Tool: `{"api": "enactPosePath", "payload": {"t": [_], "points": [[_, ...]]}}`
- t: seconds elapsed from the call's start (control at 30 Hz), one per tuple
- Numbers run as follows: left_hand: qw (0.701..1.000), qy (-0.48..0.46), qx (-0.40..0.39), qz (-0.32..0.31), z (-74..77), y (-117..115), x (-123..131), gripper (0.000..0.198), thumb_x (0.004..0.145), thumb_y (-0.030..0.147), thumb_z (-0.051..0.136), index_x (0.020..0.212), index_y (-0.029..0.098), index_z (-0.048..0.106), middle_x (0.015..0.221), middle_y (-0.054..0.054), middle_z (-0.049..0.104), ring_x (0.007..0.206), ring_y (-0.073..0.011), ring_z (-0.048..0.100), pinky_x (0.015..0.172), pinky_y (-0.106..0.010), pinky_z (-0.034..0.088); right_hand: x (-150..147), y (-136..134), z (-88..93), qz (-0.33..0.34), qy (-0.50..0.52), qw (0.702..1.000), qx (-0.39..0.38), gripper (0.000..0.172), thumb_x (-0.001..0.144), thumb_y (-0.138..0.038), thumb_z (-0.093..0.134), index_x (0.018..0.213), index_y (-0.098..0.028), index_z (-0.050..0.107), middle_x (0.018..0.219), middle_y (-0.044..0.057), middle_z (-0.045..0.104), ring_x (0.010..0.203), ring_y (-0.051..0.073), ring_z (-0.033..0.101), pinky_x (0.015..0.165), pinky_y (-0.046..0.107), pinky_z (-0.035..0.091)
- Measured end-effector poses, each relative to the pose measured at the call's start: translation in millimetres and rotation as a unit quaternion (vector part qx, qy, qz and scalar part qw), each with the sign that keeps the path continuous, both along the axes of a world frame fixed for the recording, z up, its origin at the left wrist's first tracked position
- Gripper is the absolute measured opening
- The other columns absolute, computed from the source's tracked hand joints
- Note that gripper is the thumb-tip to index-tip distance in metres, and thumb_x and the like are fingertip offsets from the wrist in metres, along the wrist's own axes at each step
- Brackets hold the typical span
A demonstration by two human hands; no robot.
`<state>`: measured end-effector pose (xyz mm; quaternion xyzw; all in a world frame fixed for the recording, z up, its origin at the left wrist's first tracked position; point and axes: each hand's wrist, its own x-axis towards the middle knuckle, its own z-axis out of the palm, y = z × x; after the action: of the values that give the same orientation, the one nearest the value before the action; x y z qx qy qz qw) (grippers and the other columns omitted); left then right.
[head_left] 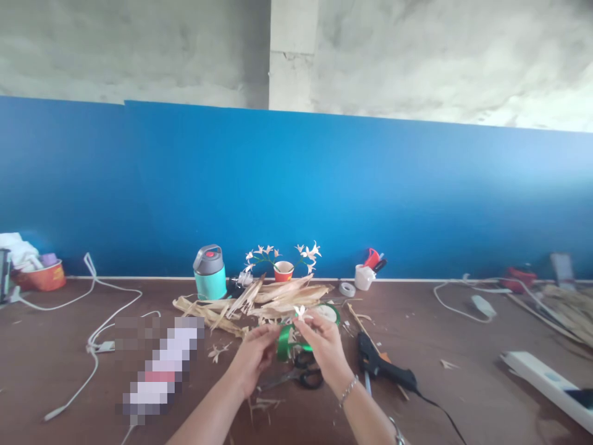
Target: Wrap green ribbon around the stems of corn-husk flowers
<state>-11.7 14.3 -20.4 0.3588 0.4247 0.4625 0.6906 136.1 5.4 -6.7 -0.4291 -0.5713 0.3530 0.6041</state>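
My right hand (327, 346) pinches a small white artificial flower (302, 313), its petals spread above the fingertips. Closed fingers on my left hand (256, 355) meet the edge of a shiny green ribbon (283, 343); whether they grip it or something thinner I cannot tell. Below and between the hands lie black-handled scissors (309, 372), partly hidden. A roll of green tape (332, 314) sits just behind my right hand. Dried corn husks (287, 292) are heaped beyond both hands. Another pale flower (217, 353) rests on the table left of my left hand.
A red cup (283, 271) with white-flowered stems stands at the back, near a teal flask (210, 275). To the right are a black glue gun (386, 366) with its cord and a white cup (364, 277) of tools. White cables (95, 327) trail at left. A blue partition (324, 191) rises behind.
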Motion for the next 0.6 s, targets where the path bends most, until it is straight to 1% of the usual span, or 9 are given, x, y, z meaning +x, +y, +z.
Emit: {"api": "enactPosePath", "payload": {"t": [0.1,0.17,0.23,0.3,0.33,0.37,0.47,0.53,0.6], "points": [[0.995,0.059,0.063,0.039,0.9,3,-3,0.037,0.059,0.049,0.071,0.059,0.014,0.059,0.041,0.009,0.036,0.038,-0.0039,0.029,0.041,-0.019,0.017,1,1,0.1,0.02,0.006,1.0,-0.023,0.026,0.072,-0.036,0.063,0.059,-0.016,0.054,0.062,-0.002,0.044,0.059,0.011,0.04,0.056,0.023,0.034],[0.992,0.077,0.092,0.046,3.5,2,-5,0.04,0.063,0.054,0.065,0.064,0.013,0.063,0.045,0.005,0.047,0.044,-0.0073,0.041,0.044,-0.02,0.027,1,1,0.9,0.039,0.033,0.997,-0.061,0.029,0.069,-0.039,0.066,0.057,-0.016,0.053,0.061,-0.003,0.045,0.057,0.01,0.04,0.054,0.023,0.033],[0.988,0.077,0.129,0.033,7.2,-1,-6,0.043,0.065,0.055,0.063,0.078,0.014,0.067,0.063,-0.002,0.062,0.061,-0.014,0.054,0.054,-0.022,0.037,-1,0,2.1,0.06,0.066,0.99,-0.105,0.032,0.064,-0.041,0.069,0.054,-0.015,0.052,0.057,-0.004,0.045,0.053,0.009,0.038,0.052,0.022,0.031],[0.983,0.072,0.168,-0.009,10.4,-4,-5,0.045,0.062,0.05,0.067,0.091,0.015,0.066,0.081,-0.005,0.067,0.078,-0.0193,0.058,0.065,-0.025,0.042,-1,-1,3.5,0.079,0.086,0.983,-0.14,0.033,0.06,-0.041,0.071,0.053,-0.015,0.052,0.054,-0.004,0.045,0.051,0.008,0.038,0.051,0.022,0.03],[0.981,0.078,0.176,-0.033,11.6,-5,-4,0.046,0.059,0.047,0.071,0.093,0.015,0.066,0.083,-0.006,0.067,0.08,-0.0201,0.058,0.067,-0.026,0.042,-1,-1,4.0,0.084,0.092,0.981,-0.151,0.033,0.059,-0.04,0.072,0.053,-0.015,0.053,0.053,-0.004,0.045,0.051,0.008,0.039,0.051,0.022,0.03],[0.978,0.093,0.179,-0.051,12.4,-6,-3,0.043,0.059,0.043,0.072,0.09,0.014,0.066,0.08,-0.005,0.067,0.077,-0.0196,0.058,0.066,-0.026,0.042,-1,-1,4.3,0.088,0.095,0.978,-0.161,0.032,0.058,-0.04,0.073,0.053,-0.014,0.053,0.052,-0.004,0.047,0.05,0.008,0.04,0.051,0.022,0.031],[0.972,0.147,0.168,-0.066,13.4,-7,1,0.026,0.065,0.037,0.066,0.073,0.012,0.066,0.064,-0.002,0.063,0.062,-0.0144,0.053,0.059,-0.024,0.038,0,-2,4.7,0.103,0.107,0.969,-0.2,0.031,0.055,-0.038,0.074,0.053,-0.014,0.055,0.051,-0.002,0.052,0.051,0.011,0.046,0.053,0.023,0.034],[0.975,0.154,0.145,-0.07,13.3,-7,2,0.026,0.069,0.038,0.061,0.066,0.012,0.063,0.056,0.001,0.058,0.052,-0.0095,0.046,0.05,-0.02,0.032,0,-2,5.3,0.107,0.12,0.961,-0.224,0.028,0.054,-0.035,0.074,0.052,-0.014,0.055,0.051,-0.001,0.055,0.052,0.012,0.049,0.054,0.024,0.035],[0.982,0.136,0.108,-0.077,12.8,-6,2,0.027,0.068,0.04,0.06,0.064,0.013,0.06,0.051,0.004,0.051,0.043,-0.0055,0.034,0.042,-0.019,0.021,0,-3,6.5,0.103,0.127,0.959,-0.233,0.024,0.055,-0.032,0.072,0.051,-0.014,0.056,0.05,-0.001,0.055,0.051,0.012,0.049,0.055,0.025,0.035]]}}
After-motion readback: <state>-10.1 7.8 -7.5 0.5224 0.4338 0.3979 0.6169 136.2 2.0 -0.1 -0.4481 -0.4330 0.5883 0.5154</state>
